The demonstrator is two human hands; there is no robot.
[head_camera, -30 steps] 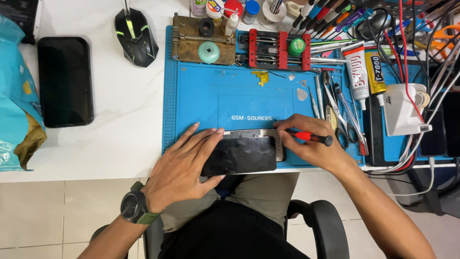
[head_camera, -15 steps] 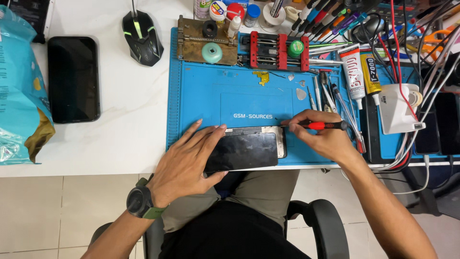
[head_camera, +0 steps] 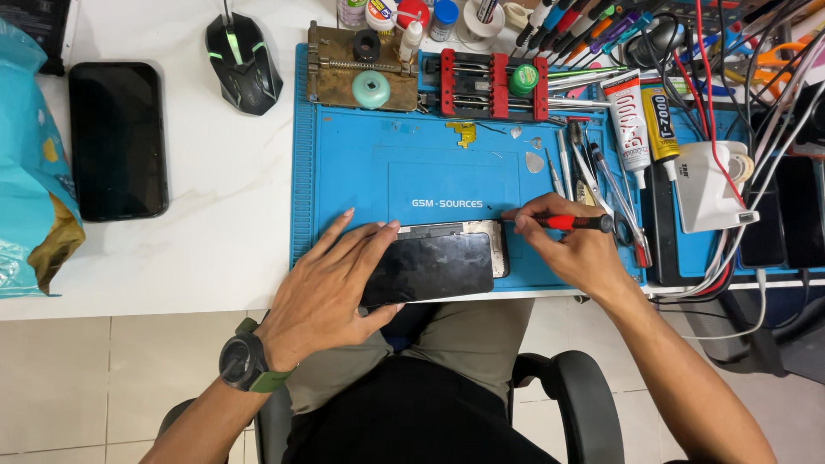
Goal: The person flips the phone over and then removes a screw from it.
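Phone [head_camera: 434, 265]: we see it dark-screened, lying flat, lower centre of frame.
Screwdriver [head_camera: 571, 222]: we see it red-handled, horizontal, right of centre.

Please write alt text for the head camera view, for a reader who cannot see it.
A person's left hand presses a dark phone flat on a blue work mat, while the right hand holds a red screwdriver at the phone's upper right corner.

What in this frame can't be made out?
- Head view: screwdriver tip, too small, and hidden by the right hand fingers.
- Phone left part, covered by the left hand.
- Jars at the top, cut off by the frame edge.
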